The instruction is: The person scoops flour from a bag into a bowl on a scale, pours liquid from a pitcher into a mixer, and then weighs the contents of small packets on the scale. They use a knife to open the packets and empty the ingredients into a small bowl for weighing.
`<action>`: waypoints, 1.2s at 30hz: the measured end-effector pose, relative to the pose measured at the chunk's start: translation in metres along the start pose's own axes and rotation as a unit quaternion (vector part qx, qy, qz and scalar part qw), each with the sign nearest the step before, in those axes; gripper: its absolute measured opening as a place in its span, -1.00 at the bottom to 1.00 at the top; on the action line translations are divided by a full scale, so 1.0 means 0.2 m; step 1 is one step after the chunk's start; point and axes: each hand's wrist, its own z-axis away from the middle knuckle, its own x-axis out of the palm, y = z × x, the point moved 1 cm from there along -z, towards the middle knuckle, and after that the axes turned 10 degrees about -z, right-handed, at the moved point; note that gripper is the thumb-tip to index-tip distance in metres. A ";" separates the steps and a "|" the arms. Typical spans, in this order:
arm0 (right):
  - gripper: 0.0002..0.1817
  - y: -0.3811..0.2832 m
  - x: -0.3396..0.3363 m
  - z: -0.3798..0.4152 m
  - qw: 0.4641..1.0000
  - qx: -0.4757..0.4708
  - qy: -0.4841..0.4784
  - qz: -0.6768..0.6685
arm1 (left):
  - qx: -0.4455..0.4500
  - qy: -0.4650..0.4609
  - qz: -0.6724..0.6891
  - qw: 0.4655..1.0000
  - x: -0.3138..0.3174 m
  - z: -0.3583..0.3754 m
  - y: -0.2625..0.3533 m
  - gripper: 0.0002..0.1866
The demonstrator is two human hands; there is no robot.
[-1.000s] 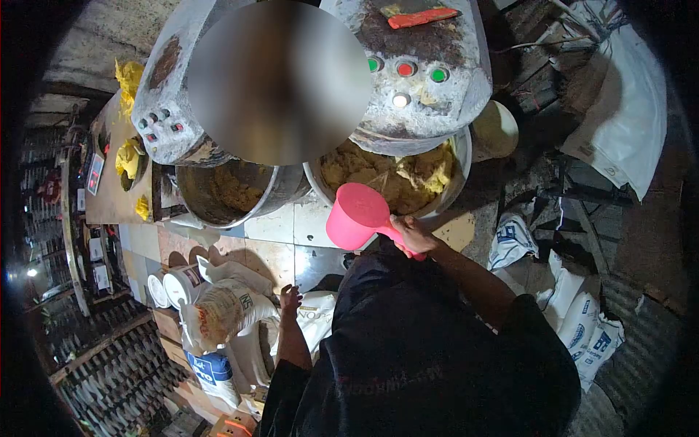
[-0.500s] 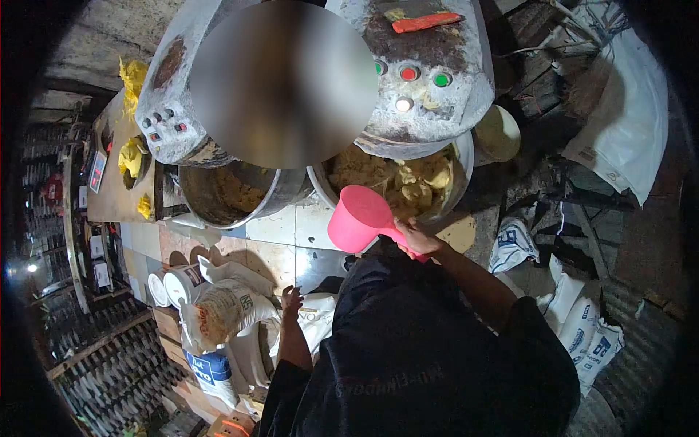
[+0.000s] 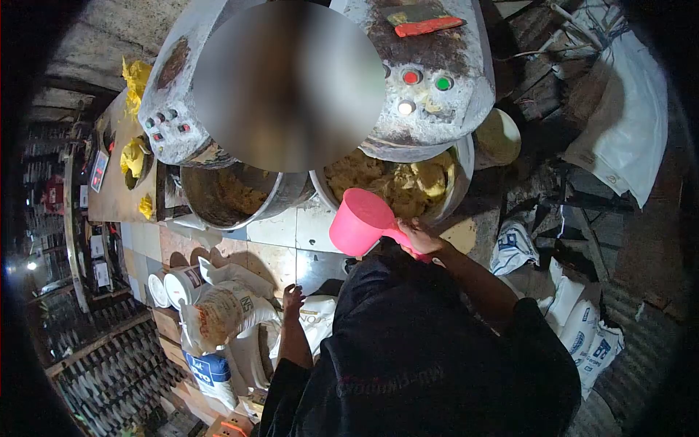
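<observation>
My right hand (image 3: 421, 239) is closed around the handle of a pink plastic dipper (image 3: 357, 224), held at the near rim of the right mixing bowl (image 3: 463, 186). Lumpy yellowish dough (image 3: 415, 186) fills much of that bowl. My left hand (image 3: 293, 300) hangs low at my side over the sacks, fingers loosely bent and apart, with nothing visible in it. Left of the dipper stands a second mixing bowl (image 3: 268, 206), with some dough (image 3: 237, 195) inside.
A mixer housing (image 3: 429, 124) with buttons carries a red-handled scraper (image 3: 429, 26). Another mixer (image 3: 175, 138) stands left, beside a table (image 3: 109, 200) with yellow bags (image 3: 132, 156). Sacks (image 3: 244, 309) and white buckets (image 3: 182, 284) sit lower left; more sacks (image 3: 582, 335) lie right. A large blur hides the upper middle.
The dough in the right bowl has shifted its shape and position. Both hands and the dipper stay almost where they were; the view has moved slightly.
</observation>
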 end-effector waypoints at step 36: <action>-0.42 0.00 0.01 0.03 0.999 -0.022 -0.047 0.009 | 0.026 -0.019 0.062 0.998 0.07 -0.04 -0.10 -0.55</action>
